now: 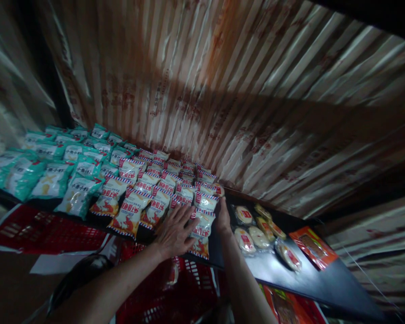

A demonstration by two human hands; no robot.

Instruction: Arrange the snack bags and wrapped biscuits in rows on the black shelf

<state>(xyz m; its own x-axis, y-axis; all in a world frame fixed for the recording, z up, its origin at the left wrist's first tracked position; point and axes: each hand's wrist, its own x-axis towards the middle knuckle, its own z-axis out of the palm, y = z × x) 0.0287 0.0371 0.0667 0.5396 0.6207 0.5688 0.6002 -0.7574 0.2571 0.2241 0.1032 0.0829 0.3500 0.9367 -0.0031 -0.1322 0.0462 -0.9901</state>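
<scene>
My left hand [177, 229] lies open with spread fingers over the front white-and-orange snack bags, its fingertips touching them. One snack bag [201, 231] at the right front end of the rows stands between my two hands. My right hand [223, 217] is upright against the right side of these bags, fingers extended and partly hidden. Several more matching bags [131, 211], with striped top edges, stand in rows to the left of my left hand.
Teal snack bags [77, 195] fill the left of the dark shelf [270, 270]. Round wrapped pastries [245, 240], small yellow packets [266, 228] and an orange packet [313, 246] lie at the right. Red baskets [162, 292] are below; corrugated wrapped sheeting [189, 90] rises behind.
</scene>
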